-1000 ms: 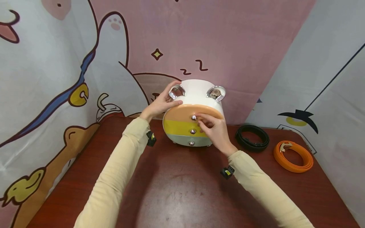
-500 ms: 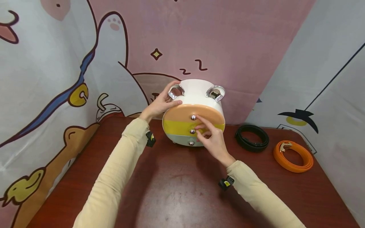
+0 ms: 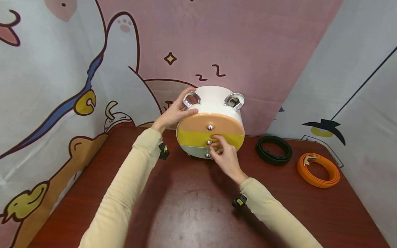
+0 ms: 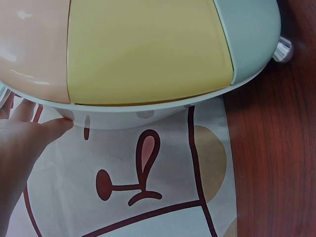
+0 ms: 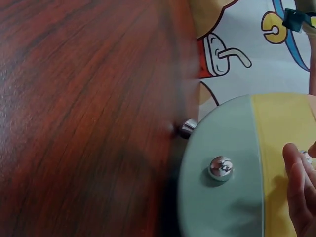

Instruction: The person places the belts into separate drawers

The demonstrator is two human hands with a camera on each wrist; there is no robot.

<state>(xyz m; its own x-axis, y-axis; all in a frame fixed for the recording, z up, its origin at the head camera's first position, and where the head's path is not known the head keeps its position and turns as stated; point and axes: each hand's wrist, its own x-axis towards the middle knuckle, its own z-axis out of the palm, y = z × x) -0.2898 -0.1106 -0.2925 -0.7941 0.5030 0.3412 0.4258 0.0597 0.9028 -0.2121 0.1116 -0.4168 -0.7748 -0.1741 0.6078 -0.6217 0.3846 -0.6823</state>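
Observation:
A small white chest of drawers [image 3: 214, 98] with two silver ears and an oval front stands at the back of the table. Its orange drawer [image 3: 195, 122], yellow drawer [image 3: 189, 138] and green drawer [image 3: 195, 151] are closed, each with a silver knob. My left hand [image 3: 173, 115] holds the chest's upper left, thumb and fingers around the left ear [image 3: 192, 99]. Before the yellow drawer is my right hand [image 3: 226, 156], thumb and index finger spread apart around the middle knob [image 3: 209, 142]. In the right wrist view the bottom knob [image 5: 220, 168] shows uncovered.
A coiled black belt [image 3: 263, 148] lies right of the chest, and a coiled orange belt [image 3: 319, 182] farther right. The brown table [image 3: 192, 206] meets a cartoon-printed cloth [image 3: 254, 62] behind and at the sides.
My right hand has moved down the front, from the top knob to around the middle one. The left hand stays on the chest, and the drawers have not moved.

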